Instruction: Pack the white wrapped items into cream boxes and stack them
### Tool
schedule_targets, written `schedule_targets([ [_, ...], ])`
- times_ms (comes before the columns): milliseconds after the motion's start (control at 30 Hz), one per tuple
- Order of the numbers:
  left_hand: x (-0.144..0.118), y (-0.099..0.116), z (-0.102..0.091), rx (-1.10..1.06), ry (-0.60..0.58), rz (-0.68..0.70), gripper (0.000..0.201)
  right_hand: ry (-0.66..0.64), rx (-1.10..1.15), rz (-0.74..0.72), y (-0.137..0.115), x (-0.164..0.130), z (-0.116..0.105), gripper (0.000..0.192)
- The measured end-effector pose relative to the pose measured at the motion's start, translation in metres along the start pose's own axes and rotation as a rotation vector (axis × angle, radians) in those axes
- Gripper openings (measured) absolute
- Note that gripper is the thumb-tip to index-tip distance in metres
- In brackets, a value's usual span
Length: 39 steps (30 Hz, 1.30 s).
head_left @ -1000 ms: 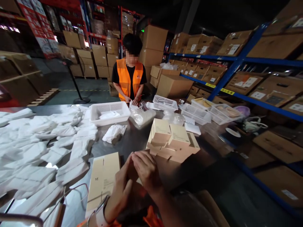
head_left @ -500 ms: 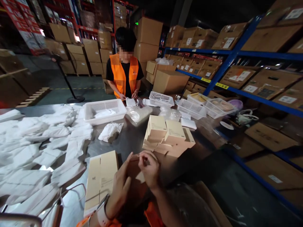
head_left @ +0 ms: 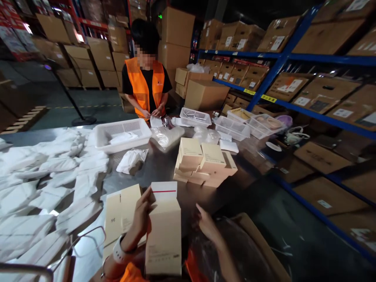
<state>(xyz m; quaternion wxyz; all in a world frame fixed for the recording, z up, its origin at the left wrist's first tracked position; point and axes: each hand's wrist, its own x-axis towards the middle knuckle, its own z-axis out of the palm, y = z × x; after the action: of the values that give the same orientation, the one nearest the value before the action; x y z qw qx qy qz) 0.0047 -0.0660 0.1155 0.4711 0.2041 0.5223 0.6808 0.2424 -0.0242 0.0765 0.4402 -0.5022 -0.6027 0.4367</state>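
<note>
Two hands work low in the frame: left hand [head_left: 141, 219] grips a tan box [head_left: 163, 231], right hand [head_left: 207, 225] open; more boxes [head_left: 202, 162] sit mid-frame behind.

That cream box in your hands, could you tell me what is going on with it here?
The left hand holds an upright cream box with its top flap open; the right hand is open beside it, not touching. A stack of similar boxes sits on the metal table, with white pouches spread to the left. Across the table, a person in an orange vest handles a clear bag.
</note>
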Motion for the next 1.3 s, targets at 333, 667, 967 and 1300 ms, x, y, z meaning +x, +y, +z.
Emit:
schedule_targets([
  [333, -0.016, -0.006, -0.008, 0.036, -0.049, 0.058, 0.05, -0.377, 0.631, 0.127, -0.062, 0.001, 0.077, 0.061],
  [667, -0.028, -0.004, -0.032, 0.371, -0.193, 0.443, 0.045, -0.292, 0.27, -0.402, -0.053, 0.0, 0.08, 0.03],
  [967, -0.02, -0.003, -0.04, 0.417, -0.204, 0.514, 0.037, -0.363, 0.186, -0.412, -0.061, 0.013, 0.09, 0.03],
  [1300, 0.015, -0.01, -0.07, 0.471, -0.026, 0.324, 0.034, -0.49, 0.473, -0.265, -0.024, 0.047, 0.146, 0.02],
])
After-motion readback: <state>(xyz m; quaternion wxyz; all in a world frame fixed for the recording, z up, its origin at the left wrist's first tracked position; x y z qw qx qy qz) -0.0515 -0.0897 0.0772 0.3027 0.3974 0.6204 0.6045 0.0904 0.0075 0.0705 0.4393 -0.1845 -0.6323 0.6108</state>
